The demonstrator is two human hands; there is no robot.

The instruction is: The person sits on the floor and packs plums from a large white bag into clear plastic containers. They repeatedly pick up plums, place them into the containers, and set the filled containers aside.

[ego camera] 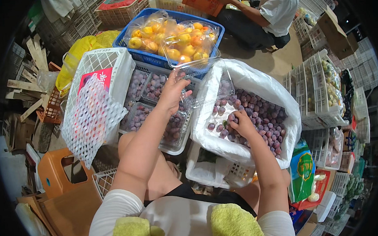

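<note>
My left hand (172, 92) holds an open clear plastic clamshell container (199, 70) by its edge, with the lid raised and the other half over the rim of the plum crate. Dusky purple plums (271, 120) lie in a crate lined with white plastic film (205, 130). My right hand (243, 123) is down among these plums, its fingers closed around a plum (231, 117). Left of that crate, a pale crate (174, 150) holds several clear boxes filled with plums (138, 117), partly hidden by my left forearm.
A blue basket (119, 37) of bagged yellow-orange fruit (179, 39) stands beyond. On the left, foam netting (91, 122) lies on a white crate (94, 58) near an orange-brown stool (52, 174). A person (273, 13) crouches at the back right. Stacked crates (314, 90) stand at the right.
</note>
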